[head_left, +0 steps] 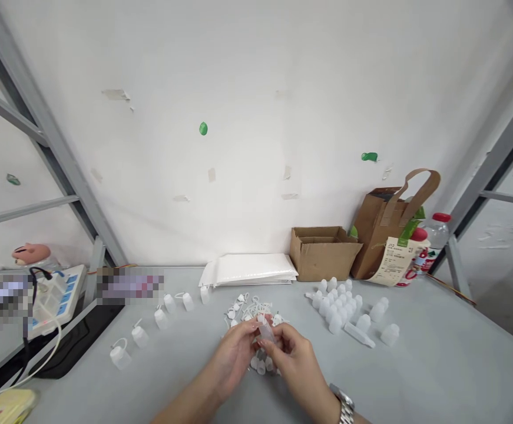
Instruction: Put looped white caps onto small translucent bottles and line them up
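Observation:
Between my two hands is a small translucent plastic bottle (266,331), tilted, with a white piece at its top. The fingers of my left hand (237,351) close round its upper left side. My right hand (295,356), with a metal watch at the wrist, pinches it from the right. Beneath and just in front of the hands lie several small white caps (261,366), partly hidden. Behind the hands is a pile of white caps with looped straps (256,307). On the left stand several small bottles with strapped caps on, such as a capped bottle (140,336).
Uncapped white bottles (336,306) cluster at the right, beside a slim tube-like bottle (359,334). Along the wall are white padded envelopes (251,269), a cardboard box (322,259), a brown paper bag (373,229) and a red-capped bottle (437,235). A power strip (57,297) with cables sits far left.

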Tool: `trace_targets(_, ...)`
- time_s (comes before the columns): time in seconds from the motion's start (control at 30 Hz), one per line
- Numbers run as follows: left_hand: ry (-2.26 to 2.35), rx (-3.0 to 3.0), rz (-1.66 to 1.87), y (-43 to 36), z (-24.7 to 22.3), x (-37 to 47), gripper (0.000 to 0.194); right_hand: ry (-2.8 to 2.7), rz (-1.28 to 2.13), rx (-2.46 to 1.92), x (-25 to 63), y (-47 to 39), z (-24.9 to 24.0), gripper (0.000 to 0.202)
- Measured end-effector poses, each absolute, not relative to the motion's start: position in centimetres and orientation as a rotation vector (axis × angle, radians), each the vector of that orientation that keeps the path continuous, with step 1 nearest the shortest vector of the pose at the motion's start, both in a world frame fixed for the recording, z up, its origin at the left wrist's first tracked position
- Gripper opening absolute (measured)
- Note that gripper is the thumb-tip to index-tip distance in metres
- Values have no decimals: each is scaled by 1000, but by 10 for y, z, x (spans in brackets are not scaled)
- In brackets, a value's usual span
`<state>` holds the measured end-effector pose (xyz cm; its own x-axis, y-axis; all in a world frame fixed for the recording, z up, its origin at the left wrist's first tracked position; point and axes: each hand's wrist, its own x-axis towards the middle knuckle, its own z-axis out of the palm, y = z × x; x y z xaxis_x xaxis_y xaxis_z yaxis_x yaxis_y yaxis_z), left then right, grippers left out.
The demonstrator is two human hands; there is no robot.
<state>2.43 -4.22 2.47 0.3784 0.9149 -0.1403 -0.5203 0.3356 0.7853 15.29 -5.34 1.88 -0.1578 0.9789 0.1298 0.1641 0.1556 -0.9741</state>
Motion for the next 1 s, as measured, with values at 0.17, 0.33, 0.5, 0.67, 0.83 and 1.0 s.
trace_targets(0.17,621,673,1002,-41,26,24,25,-1192,1573,-957,150,-46,22,36)
trace_targets(0.33,616,635,938,-40,26,22,32,-992,1804,-759,152,-47,23,29)
trace_targets(0.5,588,651,928,-39,26,23,29,-893,1959,-573,152,-47,21,22)
trace_targets(0.67,550,560,871,-39,26,22,28,-860,2044,-498,151,-47,19,19)
trace_targets(0.83,588,490,848,-41,26,22,26,-917,2098,-478,153,-49,24,23)
trace_targets(1.0,775,703,1125,-46,31,24,30,-998,1932,-620,154,-45,26,22)
